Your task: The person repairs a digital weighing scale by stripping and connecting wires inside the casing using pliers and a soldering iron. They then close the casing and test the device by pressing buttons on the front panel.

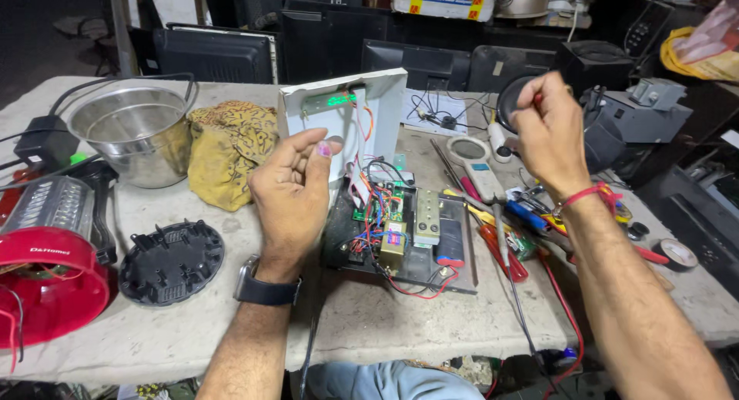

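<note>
My left hand (292,188) is raised over the table with thumb and fingers curled loosely together, holding nothing I can see, just left of an opened electronic device (400,230) with circuit boards, wires and a blue cylindrical cell. The device's white cover (385,100) stands upright behind it, a green strip lit inside. My right hand (548,130) is lifted to the right of the device, fingers pinched on something small and red that is mostly hidden. A black watch sits on my left wrist, red thread on my right.
A steel pot (135,134) and yellow cloth (231,150) lie at the back left. A black round plastic part (171,261) and a red appliance (50,269) sit at the left. Pliers, screwdrivers and a magnifier (469,153) are scattered right of the device. Monitors stand behind.
</note>
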